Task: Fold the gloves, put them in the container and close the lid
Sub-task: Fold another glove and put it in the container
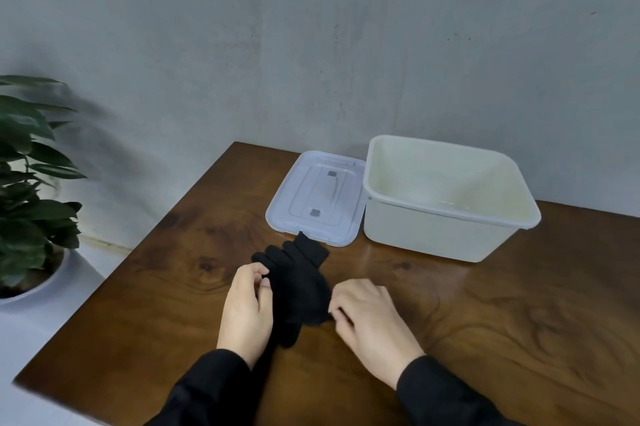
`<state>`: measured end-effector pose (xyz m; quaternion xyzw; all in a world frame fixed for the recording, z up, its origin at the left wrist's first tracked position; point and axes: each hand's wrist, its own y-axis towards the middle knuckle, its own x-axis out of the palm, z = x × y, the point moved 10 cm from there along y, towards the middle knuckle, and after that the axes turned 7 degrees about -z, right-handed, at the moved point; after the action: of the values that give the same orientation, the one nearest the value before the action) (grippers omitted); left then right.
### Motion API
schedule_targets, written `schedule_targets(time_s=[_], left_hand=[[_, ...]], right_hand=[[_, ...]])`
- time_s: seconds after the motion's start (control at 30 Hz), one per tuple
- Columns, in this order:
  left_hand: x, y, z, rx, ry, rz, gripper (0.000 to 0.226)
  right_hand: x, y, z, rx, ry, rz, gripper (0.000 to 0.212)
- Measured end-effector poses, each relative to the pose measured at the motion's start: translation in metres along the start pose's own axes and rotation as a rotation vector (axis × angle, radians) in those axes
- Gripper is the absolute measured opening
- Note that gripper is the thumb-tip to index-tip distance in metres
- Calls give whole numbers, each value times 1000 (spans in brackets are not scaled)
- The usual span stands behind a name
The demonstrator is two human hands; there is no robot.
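Note:
Black gloves (298, 283) lie stacked on the brown wooden table (502, 314), cuffs pointing toward the lid. My left hand (246, 307) pinches their left edge between thumb and fingers. My right hand (369, 316) grips their right edge, fingers curled into the fabric. A white open container (446, 231) stands at the back right, nothing visible inside. Its translucent lid (317, 198) lies flat on the table just left of it, touching the glove cuffs' far end.
A potted green plant (27, 183) in a white pot stands on the floor to the left of the table. A grey wall rises right behind the table. The table's left edge runs diagonally near my left sleeve.

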<state>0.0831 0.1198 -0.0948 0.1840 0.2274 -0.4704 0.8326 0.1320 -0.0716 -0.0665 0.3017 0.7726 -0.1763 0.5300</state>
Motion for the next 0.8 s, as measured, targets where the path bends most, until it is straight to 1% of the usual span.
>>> schedule_targets(time_s=[0.07,0.13,0.2,0.23,0.33,0.37,0.43,0.5,0.57,0.6,0.63,0.67,0.73,0.8], left_hand=[[-2,-1,-5,-69,-113,-9,13],[-4,-1,-4,-41,-97,-14,18],[0,1,-3,20,-13,-39,23],[5,2,-2,58,45,-69,23],[25,0,10,239,329,-141,19],[31,-1,13,294,422,-146,20],[38,-2,15,319,522,-151,21],[41,-1,16,293,560,-165,24],[42,2,20,272,608,-165,28],[42,4,25,278,630,-153,28],[39,7,32,290,644,-126,27],[41,10,41,313,651,-103,25],[42,18,55,307,656,-92,24],[55,27,58,228,708,-184,34]], right_hand=[[-25,-8,13,103,120,16,18],[-49,-19,25,204,227,-2,21],[-77,-29,37,309,328,19,14],[-91,-33,44,357,370,38,13],[-128,-41,63,464,484,90,17],[-140,-42,69,487,480,103,16],[-162,-47,81,525,433,151,16],[-187,-57,89,545,386,269,17],[-206,-72,91,539,348,421,16],[-209,-82,90,536,320,480,15],[-205,-88,87,526,273,504,14],[-194,-98,84,522,216,489,12],[-153,-109,75,474,145,384,7],[-96,-120,76,444,91,211,13]])
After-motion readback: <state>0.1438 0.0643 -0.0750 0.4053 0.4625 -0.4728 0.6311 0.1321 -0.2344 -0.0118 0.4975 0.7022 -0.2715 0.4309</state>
